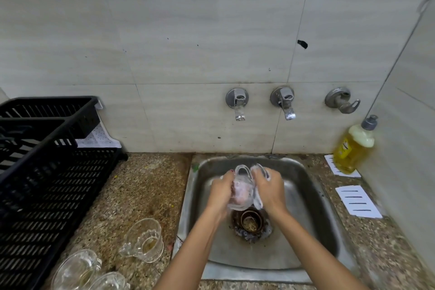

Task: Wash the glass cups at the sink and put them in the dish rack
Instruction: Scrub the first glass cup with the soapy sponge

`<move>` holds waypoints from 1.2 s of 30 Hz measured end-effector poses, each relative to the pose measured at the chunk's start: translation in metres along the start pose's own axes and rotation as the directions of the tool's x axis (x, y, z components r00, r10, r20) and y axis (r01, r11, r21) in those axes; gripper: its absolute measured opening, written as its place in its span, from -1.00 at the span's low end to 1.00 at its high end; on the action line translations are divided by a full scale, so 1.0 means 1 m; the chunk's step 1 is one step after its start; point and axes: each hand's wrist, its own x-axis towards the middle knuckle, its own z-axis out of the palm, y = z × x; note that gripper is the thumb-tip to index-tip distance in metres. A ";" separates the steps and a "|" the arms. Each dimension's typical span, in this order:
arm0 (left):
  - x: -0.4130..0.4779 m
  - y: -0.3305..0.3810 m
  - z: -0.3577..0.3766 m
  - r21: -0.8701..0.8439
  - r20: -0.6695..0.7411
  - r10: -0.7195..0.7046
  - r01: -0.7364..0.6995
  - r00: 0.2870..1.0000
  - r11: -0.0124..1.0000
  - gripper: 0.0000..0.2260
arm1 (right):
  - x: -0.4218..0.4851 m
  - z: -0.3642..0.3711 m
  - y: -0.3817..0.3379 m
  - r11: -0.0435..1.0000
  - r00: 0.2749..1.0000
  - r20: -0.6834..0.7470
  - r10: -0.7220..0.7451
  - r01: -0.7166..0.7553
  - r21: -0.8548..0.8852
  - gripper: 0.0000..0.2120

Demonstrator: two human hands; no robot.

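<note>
At the centre of the frame, over the sink [313, 207] and its drain [250, 223], the left hand [222, 192] curls firmly round a sudsy glass cup [242, 193] tipped sideways, probably so that drips fall into the basin. The right hand [270, 189] closes against its other side; whether round a scrubber, I cannot tell. At lower left, three waiting cups [146, 240] stand beside the dish rack [47, 183], handy for their turn.

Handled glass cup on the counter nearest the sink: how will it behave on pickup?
Glass cup: rigid and probably fragile, being clear glass on a stone counter. Yellowish liquid sits in its bottom, so tilting may spill it. Its side handle likely gives the surest grip.
</note>
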 end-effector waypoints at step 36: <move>-0.003 0.008 -0.007 0.130 0.040 0.033 -0.038 0.999 0.991 -0.72 | 0.025 0.000 -0.007 0.970 0.978 0.010 0.210 -0.209 0.121 -0.72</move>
